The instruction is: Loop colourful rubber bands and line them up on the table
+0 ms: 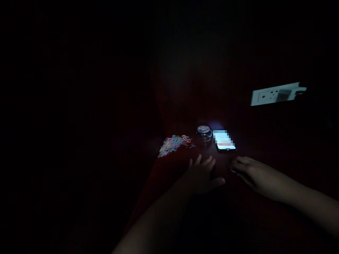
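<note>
- Left hand [202, 176]: open over the dark red surface [162, 178], fingers spread and thumb held out to the side; contact with the surface cannot be confirmed in the low light.
- Right hand [255, 174]: fingers bent and drawn together, pinching a small object [233, 170]; a pale edge shows at the fingertips, the rest being too dark to identify.
- Loose bands [172, 145]: a heap of thin, multicoloured loops lying near the left edge of the surface, beyond the left hand, with a few strays on the side toward the jar.
- Jar [204, 135]: clear, upright, with a patterned top; stands between the bands and the phone.
- Phone [224, 140]: lies just beside the jar with its screen lit and partly pixelated, beyond the right hand.
- Socket panel [275, 94]: white, farther off at the right, with something plugged in at its right end.
</note>
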Available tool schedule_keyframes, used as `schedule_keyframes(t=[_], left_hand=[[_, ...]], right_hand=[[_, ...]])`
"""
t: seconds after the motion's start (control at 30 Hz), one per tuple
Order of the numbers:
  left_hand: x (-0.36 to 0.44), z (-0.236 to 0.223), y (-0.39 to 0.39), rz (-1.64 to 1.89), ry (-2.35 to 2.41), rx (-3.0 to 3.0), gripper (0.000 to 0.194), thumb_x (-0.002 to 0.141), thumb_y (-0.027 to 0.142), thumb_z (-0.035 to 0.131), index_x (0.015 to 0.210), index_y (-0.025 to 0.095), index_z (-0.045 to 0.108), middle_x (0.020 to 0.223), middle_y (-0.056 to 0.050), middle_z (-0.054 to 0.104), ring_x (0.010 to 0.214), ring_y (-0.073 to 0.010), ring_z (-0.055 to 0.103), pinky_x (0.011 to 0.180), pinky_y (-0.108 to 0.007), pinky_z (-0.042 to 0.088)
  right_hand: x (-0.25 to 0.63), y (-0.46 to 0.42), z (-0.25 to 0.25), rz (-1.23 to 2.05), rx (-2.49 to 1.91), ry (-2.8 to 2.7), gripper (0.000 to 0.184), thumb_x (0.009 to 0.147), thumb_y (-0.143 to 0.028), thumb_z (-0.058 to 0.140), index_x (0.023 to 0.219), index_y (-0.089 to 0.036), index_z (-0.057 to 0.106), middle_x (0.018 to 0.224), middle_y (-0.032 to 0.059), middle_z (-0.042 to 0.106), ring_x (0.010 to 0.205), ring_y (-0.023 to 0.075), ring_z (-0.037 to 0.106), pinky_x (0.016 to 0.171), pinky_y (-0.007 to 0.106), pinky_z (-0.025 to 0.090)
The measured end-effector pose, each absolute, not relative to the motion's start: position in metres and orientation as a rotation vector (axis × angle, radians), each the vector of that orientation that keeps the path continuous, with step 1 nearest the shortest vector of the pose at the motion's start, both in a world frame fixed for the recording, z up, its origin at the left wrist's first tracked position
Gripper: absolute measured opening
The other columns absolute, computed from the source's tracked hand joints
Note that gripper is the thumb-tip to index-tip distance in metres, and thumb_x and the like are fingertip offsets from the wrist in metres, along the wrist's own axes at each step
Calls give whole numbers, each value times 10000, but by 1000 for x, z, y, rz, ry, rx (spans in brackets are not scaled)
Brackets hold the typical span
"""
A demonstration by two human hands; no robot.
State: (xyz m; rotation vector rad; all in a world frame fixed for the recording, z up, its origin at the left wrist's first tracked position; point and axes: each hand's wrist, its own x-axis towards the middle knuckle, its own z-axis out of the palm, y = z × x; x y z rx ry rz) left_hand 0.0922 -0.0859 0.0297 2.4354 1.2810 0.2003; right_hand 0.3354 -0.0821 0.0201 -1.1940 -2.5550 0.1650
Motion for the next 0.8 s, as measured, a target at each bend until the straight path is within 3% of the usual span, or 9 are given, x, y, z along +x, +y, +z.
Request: schedule_keyframes(t=[0.43,0.6,0.8], left_hand=[[92,31,-88,208,1259,2477,817,873,702,359,1541,255,209,1626,-33,140,1487,-385,18,1141,-712,57],[86,25,-75,403,1411,2447,741,876,689,399,1489,275,348,1596,-33,264,1485,-339,141,1174,-630,172],[77,20,-67,458,1427,2460,652,893,645,423,1422,265,454,1548,-14,373,1471,-290,217,1196,-526,221]], right_hand=[[339,-71,3,129,-1218,-2471,284,934,-362,454,1069,-243,674,1147,117,648,1033,281,622,914,443,515],[336,-71,6,170,-1218,-2438,281,923,-352,467,1051,-252,696,1156,135,642,1061,299,610,934,438,504],[332,-70,10,165,-1218,-2486,273,930,-304,451,959,-206,705,1044,129,648,986,277,609,887,434,498]])
